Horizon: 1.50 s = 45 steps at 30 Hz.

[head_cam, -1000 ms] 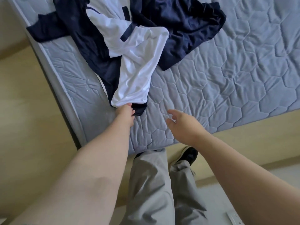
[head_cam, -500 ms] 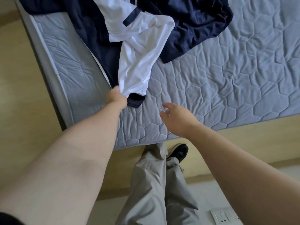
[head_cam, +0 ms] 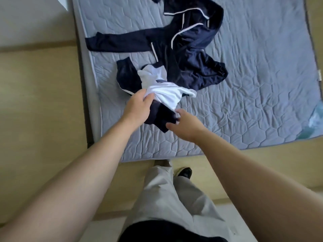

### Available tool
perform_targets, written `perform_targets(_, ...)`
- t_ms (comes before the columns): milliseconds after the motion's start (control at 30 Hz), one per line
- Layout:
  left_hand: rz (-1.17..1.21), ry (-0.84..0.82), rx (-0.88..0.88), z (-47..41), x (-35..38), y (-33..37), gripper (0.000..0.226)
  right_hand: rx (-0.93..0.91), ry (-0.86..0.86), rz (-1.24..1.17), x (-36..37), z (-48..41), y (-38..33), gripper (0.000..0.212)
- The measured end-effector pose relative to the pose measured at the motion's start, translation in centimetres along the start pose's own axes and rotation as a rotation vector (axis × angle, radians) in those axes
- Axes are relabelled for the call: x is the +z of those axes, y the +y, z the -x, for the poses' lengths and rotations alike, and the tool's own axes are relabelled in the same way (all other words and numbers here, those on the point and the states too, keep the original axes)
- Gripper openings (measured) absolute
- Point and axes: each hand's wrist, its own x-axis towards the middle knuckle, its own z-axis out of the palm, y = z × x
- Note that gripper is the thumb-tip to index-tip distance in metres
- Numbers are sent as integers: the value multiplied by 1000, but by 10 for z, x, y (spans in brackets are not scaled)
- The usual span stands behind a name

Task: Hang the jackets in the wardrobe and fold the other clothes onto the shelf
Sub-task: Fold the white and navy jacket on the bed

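Note:
A navy jacket with white piping (head_cam: 188, 49) lies spread on the grey quilted mattress (head_cam: 253, 84), one sleeve stretched to the left. In front of it sits a bunched white and navy garment (head_cam: 167, 95). My left hand (head_cam: 138, 107) grips the white cloth at its left side, fingers closed into the fabric. My right hand (head_cam: 185, 126) touches the garment's near navy and white edge, thumb and fingers pinching at it.
The mattress lies on a pale wooden bed frame (head_cam: 43, 102) that shows to the left and along the near edge. My grey trousers (head_cam: 167, 198) and a dark shoe (head_cam: 185, 172) stand at the bed's foot. A blue-green patch (head_cam: 314, 119) sits at the right edge.
The camera view has shifted so more of the bed shows. My left hand pulled the white and navy garment toward the near edge into a bunch. My right hand moved in from the bare mattress onto it.

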Motion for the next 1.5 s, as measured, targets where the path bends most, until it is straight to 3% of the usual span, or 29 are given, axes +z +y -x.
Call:
perform_targets(133, 8, 101, 64, 25, -39, 66, 34, -57, 44, -100, -19, 41, -33, 106)
perform_targets(200, 53, 137, 81, 37, -55, 92, 35, -108, 88, -137, -23, 61, -43, 112)
perform_targets(267, 153, 164, 91, 47, -71, 114, 36, -178, 207, -160, -29, 74, -51, 91)
perform_targets(367, 275, 173, 167, 61, -91, 141, 35, -260, 417, -183, -48, 91, -66, 33)
perform_targets(467, 310, 206, 213, 76, -111, 166, 37, -358, 543, -158, -77, 108, -86, 12)
perform_targets(533, 333, 218, 229, 85, -125, 182, 33, -427, 591, -168, -96, 124, -100, 6)
perform_targets(667, 367, 275, 176, 104, -148, 210, 45, -549, 670, -192, -126, 162, -126, 20)
perform_targets(833, 255, 253, 184, 129, -169, 235, 65, -584, 509, -404, -149, 199, -162, 51)
perform_targets(933, 169, 214, 234, 140, -177, 239, 42, -587, 477, -519, -156, 217, -173, 48)
perform_targets(1033, 149, 148, 286, 150, -178, 240, 17, -601, 541, -564, -163, 226, -177, 27)
perform_targets(1100, 93, 88, 277, 157, -179, 241, 14, -601, 594, -521, -169, 231, -181, 15)
perform_targets(1167, -15, 31, 263, 161, -178, 243, 35, -617, 617, -464, -173, 237, -184, 6)
perform_targets(1267, -99, -98, 390, 166, -177, 252, 91, -619, 653, -358, -177, 242, -187, 10)
perform_targets(1333, -45, -248, 478, 166, -172, 261, 103, -610, 664, -305, -177, 243, -188, 16)
perform_targets(1400, -63, -259, 525, 158, -160, 267, 77, -616, 660, -280, -178, 243, -188, 17)
perform_targets(1500, -278, 8, 515, 138, -137, 267, 17, -613, 697, -279, -184, 244, -185, 15)
